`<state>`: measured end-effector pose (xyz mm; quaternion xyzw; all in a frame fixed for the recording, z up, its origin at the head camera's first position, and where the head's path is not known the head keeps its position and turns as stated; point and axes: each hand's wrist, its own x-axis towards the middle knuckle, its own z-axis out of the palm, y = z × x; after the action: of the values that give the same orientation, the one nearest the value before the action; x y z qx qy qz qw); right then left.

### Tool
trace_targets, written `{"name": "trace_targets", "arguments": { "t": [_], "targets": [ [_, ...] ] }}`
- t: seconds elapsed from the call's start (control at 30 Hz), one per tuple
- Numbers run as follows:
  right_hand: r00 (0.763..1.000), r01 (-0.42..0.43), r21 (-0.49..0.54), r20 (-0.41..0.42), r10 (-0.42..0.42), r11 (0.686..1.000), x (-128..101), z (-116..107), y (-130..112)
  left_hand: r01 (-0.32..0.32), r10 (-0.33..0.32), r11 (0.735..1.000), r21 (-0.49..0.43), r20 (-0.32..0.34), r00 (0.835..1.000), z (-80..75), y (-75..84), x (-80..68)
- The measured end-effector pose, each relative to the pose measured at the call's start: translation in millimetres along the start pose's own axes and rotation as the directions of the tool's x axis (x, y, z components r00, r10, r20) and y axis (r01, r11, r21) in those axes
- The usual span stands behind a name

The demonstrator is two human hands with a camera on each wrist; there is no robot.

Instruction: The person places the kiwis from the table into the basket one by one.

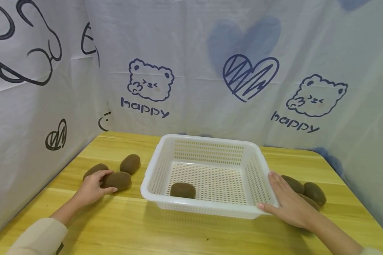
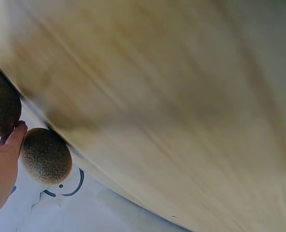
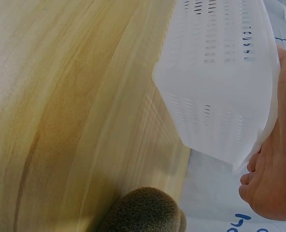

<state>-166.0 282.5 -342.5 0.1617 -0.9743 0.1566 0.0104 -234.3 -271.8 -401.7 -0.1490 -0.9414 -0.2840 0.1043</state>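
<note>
A white slotted basket (image 1: pixel 207 173) stands mid-table with one brown kiwi (image 1: pixel 182 190) inside near its front wall. My left hand (image 1: pixel 97 184) curls round a kiwi (image 1: pixel 119 180) on the table left of the basket, fingers on top and thumb in front. Two more kiwis (image 1: pixel 95 169) (image 1: pixel 129 163) lie just behind it. My right hand (image 1: pixel 285 202) lies with straight fingers against the basket's right wall. In the left wrist view, a fingertip (image 2: pixel 18 133) touches a kiwi (image 2: pixel 0 104). The right wrist view shows the right hand (image 3: pixel 278 169) against the basket (image 3: pixel 220 72).
Right of the basket, behind my right hand, lie kiwis (image 1: pixel 293 183) (image 1: pixel 314 193), one partly under the wrist. White printed cloth walls (image 1: pixel 210 71) close the wooden table (image 1: pixel 191 233) at the back and both sides. Bare wood runs along the front.
</note>
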Motion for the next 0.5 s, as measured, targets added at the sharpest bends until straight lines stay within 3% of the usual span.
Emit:
{"name": "trace_targets", "arguments": {
  "t": [0.5],
  "targets": [
    [1.000,-0.001,0.001,-0.006,0.001,1.000,-0.1,1.0,0.3,0.017,-0.019,0.997,-0.078,-0.026,0.999,-4.6,3.5,1.0]
  ]
}}
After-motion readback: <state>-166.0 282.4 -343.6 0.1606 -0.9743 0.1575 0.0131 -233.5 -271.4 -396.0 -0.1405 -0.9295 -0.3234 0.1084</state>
